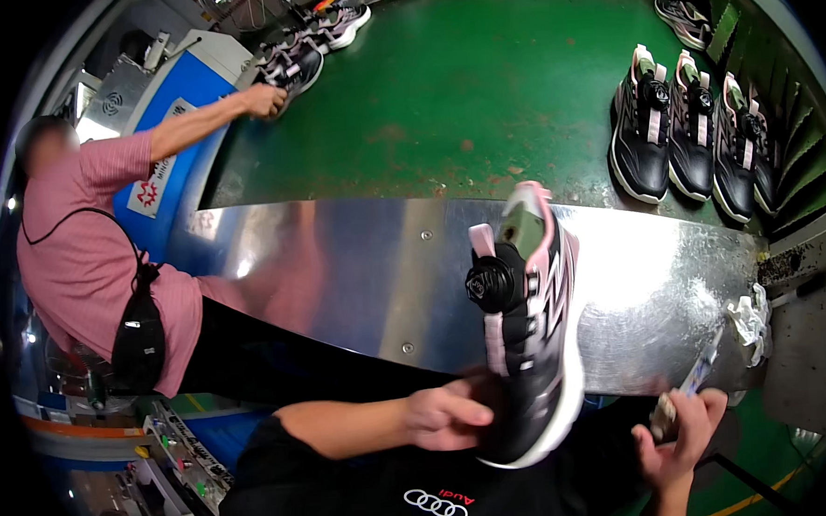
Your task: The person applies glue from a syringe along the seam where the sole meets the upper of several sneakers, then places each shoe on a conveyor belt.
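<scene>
My left hand (449,415) is closed on the toe end of a black sneaker (537,345) with a white sole, pink trim and a round dial on its tongue. The shoe is held up in front of me, heel pointing away, and hides some of my left fingers. To the right of it, my right hand (679,438) is raised with bent fingers around a thin, pale, stick-like tool (703,362) that points up and away. Its exact kind is blurred. A crumpled white scrap (751,322) lies beyond that hand on the metal ledge.
Beyond the metal ledge (367,279) runs a green conveyor belt (442,98). Several similar sneakers (643,148) stand at its right, beside jagged green strips (804,139). At the left, a co-worker in a pink shirt (104,237) reaches toward more sneakers (296,68), near a blue machine (177,130).
</scene>
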Demonstrator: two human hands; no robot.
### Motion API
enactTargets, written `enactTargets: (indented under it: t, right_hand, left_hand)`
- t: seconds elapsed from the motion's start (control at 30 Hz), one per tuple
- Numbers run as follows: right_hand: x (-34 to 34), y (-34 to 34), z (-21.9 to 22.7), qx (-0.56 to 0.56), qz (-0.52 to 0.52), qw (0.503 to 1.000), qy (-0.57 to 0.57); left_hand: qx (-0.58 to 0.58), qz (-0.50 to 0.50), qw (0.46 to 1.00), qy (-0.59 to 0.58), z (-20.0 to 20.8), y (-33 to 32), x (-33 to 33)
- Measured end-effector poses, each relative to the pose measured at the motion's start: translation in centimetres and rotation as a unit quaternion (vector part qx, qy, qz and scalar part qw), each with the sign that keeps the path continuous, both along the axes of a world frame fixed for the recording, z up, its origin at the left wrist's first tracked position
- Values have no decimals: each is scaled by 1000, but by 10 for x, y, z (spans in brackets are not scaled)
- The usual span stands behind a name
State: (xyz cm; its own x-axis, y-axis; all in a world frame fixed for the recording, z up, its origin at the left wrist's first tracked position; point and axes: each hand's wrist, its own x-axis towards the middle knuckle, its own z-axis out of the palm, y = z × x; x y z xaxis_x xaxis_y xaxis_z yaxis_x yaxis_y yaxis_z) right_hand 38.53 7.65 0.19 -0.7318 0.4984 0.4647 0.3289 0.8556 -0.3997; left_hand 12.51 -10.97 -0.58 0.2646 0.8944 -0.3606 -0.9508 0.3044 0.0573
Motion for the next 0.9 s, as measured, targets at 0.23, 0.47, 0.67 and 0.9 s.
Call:
enactTargets:
  t: [0.23, 0.47, 0.67, 0.9]
  right_hand:
    - [-45, 35, -34, -123, -39, 988, 89]
    - [-53, 45, -31, -108, -50, 991, 62]
    - [-51, 47, -29, -96, -65, 991, 72]
    - [-53, 46, -31, -89, -59, 992, 72]
  left_hand:
    - [-18, 69, 972, 223, 7, -24, -38]
    - [66, 99, 902, 414, 7, 80, -104]
    - [33, 70, 860, 504, -12, 208, -147]
    - [-44, -31, 819, 572, -37, 251, -133]
